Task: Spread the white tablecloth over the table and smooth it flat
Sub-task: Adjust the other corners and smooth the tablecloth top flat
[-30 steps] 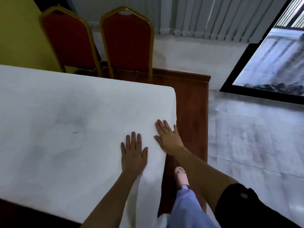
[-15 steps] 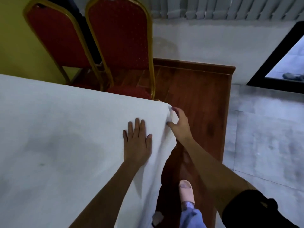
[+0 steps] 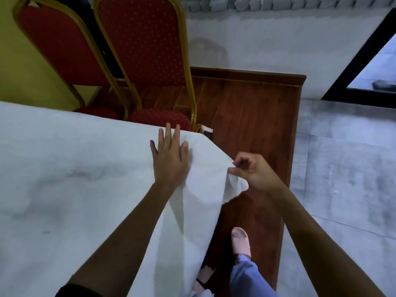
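The white tablecloth [image 3: 75, 179] covers the table from the left edge of view to its far right corner. My left hand [image 3: 170, 155] lies flat on the cloth near that corner, fingers spread and pointing away from me. My right hand [image 3: 252, 170] is off the table's right side and pinches the hanging edge of the cloth between thumb and fingers, lifting it outward. A fold of cloth bulges under that hand. The table itself is hidden under the cloth, except a small bare corner [image 3: 203, 129].
Two red chairs with gold frames [image 3: 141, 50] stand close behind the table's far edge. A raised wooden platform [image 3: 252, 116] runs under and right of the table, with grey floor tiles [image 3: 347, 168] beyond. My foot in a pink slipper [image 3: 241, 241] stands on the platform.
My left hand slid forward along the cloth toward the far corner. My right hand left the corner, moved out to the side and now pinches the hanging edge, pulling it away from the table.
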